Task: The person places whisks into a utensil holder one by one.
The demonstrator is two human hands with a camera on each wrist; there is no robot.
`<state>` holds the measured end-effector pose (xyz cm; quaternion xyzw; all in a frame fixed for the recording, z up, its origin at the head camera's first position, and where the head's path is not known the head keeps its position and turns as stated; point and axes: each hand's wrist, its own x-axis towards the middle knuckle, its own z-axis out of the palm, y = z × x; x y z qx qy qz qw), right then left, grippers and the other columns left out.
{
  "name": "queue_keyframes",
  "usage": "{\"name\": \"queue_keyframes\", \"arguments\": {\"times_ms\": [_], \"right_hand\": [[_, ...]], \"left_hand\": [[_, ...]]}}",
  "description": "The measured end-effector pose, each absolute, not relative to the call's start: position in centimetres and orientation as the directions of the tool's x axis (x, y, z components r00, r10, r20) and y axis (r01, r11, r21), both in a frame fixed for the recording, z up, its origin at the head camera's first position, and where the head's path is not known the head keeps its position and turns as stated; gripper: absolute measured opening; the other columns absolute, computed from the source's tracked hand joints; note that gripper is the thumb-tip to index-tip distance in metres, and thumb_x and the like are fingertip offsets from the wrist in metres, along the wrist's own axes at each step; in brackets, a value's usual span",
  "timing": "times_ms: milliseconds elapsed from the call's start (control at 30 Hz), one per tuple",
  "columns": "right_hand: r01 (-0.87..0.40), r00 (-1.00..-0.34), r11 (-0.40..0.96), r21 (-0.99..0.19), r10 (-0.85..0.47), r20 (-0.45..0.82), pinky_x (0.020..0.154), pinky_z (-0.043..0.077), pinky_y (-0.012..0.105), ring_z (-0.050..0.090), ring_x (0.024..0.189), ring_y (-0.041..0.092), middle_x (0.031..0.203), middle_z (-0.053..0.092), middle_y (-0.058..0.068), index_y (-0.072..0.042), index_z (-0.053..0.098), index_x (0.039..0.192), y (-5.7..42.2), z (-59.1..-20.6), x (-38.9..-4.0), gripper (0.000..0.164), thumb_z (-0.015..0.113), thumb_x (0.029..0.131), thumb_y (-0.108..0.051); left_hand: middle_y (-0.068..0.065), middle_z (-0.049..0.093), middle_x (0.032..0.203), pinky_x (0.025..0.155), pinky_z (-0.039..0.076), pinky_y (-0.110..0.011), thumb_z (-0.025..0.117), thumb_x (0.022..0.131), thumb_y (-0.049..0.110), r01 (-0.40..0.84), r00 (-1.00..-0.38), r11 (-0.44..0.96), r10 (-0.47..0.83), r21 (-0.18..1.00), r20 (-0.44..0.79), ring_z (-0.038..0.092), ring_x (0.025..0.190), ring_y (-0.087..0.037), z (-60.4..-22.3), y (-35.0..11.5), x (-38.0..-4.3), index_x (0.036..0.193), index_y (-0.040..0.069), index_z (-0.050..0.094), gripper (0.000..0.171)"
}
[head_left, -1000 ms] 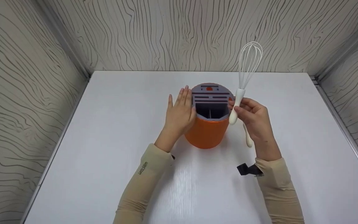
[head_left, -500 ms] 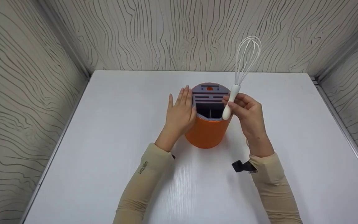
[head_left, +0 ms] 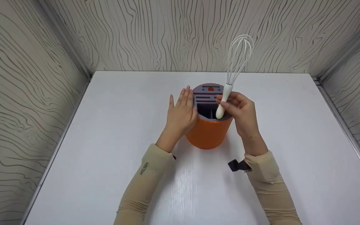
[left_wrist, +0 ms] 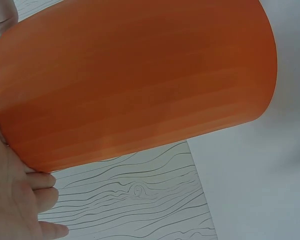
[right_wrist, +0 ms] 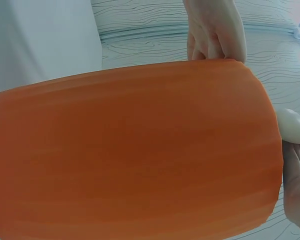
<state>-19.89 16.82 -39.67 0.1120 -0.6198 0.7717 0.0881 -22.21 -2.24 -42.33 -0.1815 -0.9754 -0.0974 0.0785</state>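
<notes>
An orange utensil holder [head_left: 208,134] with a grey slotted top and a dark divided compartment at its front stands on the white table. My left hand [head_left: 180,118] lies against its left side, fingers straight and pointing away. Between thumb and fingertips, my right hand [head_left: 244,114] pinches the handle of a white whisk [head_left: 227,91]. The whisk leans slightly right with its wire loops up, and its handle end overlaps the front compartment's right part. In the right wrist view, the rounded handle end [right_wrist: 292,125] shows just beyond the holder's rim.
The white table [head_left: 111,150] extends around the holder on all sides. Behind it rises a wood-grain patterned wall [head_left: 155,37], with similar panels at left and right. A black wrist camera [head_left: 238,165] hangs at the right sleeve.
My right hand has carried the whisk left and slightly up, from the holder's right edge to over its top. The pale handle on the table is now hidden by the right arm. Left hand unmoved.
</notes>
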Motion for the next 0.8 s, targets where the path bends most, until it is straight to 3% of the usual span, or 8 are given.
{"name": "queue_keyframes", "arguments": {"times_ms": [233, 467, 800], "right_hand": [[-0.271, -0.96, -0.233, -0.934, -0.006, 0.28, 0.086, 0.05, 0.036, 0.066, 0.098, 0.03, 0.098, 0.07, 0.012, 0.016, 0.055, 0.116, 16.0, -39.5, -20.1, 0.035, 0.064, 0.083, 0.009], [-0.258, -0.963, -0.225, -0.94, -0.013, 0.267, 0.087, 0.05, 0.034, 0.067, 0.096, 0.024, 0.101, 0.07, 0.012, 0.016, 0.053, 0.12, 15.6, -39.7, -20.1, 0.039, 0.063, 0.082, 0.011], [-0.254, -0.964, -0.224, -0.941, -0.015, 0.264, 0.088, 0.049, 0.034, 0.067, 0.097, 0.024, 0.101, 0.07, 0.011, 0.011, 0.056, 0.113, 15.4, -39.2, -20.4, 0.034, 0.066, 0.081, 0.01]], "left_hand": [[-0.009, 0.017, 0.156, 0.112, 0.011, -0.053, 0.027, 0.1, 0.03, 0.368, -0.92, 0.918, 0.337, 0.146, 0.198, 0.014, 0.143, -0.021, -42.4, -2.3, -22.3, 0.149, 0.001, 0.021, 0.058], [-0.009, 0.016, 0.156, 0.112, 0.01, -0.053, 0.027, 0.1, 0.03, 0.368, -0.923, 0.916, 0.339, 0.157, 0.183, 0.014, 0.143, -0.021, -42.5, -2.2, -22.0, 0.149, 0.001, 0.021, 0.058], [-0.009, 0.014, 0.157, 0.112, 0.007, -0.052, 0.026, 0.1, 0.031, 0.367, -0.924, 0.916, 0.341, 0.16, 0.171, 0.011, 0.144, -0.021, -42.4, -2.2, -22.3, 0.15, 0.001, 0.018, 0.059]]}}
